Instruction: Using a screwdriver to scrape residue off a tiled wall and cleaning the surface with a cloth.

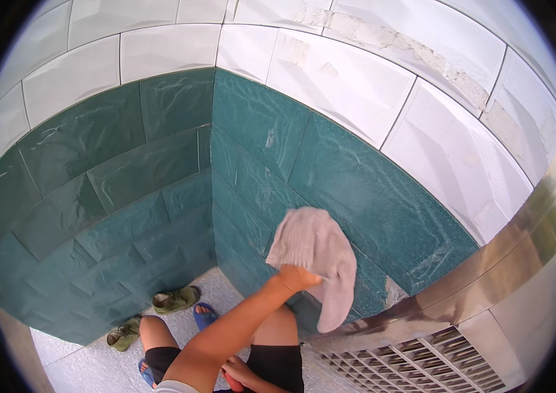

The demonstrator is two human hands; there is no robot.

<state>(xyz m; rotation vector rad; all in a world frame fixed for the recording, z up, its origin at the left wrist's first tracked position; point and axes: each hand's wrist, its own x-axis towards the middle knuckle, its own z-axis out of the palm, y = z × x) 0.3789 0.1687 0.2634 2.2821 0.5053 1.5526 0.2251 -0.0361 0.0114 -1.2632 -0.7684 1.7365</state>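
Observation:
My left hand point(300, 278) is raised in front of the teal tiled wall point(268, 196), its arm stretched across from the lower left. It grips a pale pinkish fabric cap point(314, 240), whose brim-like part hangs down at the right. The cap's edges are slightly blurred. Lower down, close to my lap, my right hand point(239, 369) is closed around a red object point(233, 382). Most of that object is hidden by the hand and the left forearm, so its kind is unclear.
Two green lace-up shoes point(176, 300) stand along the left wall's foot. My feet wear blue slippers point(205, 317) on the speckled floor point(221, 282). At right is a shiny metal cabinet point(499, 255) with a slatted vent grille point(418, 361). White tiles point(332, 73) above have peeling patches.

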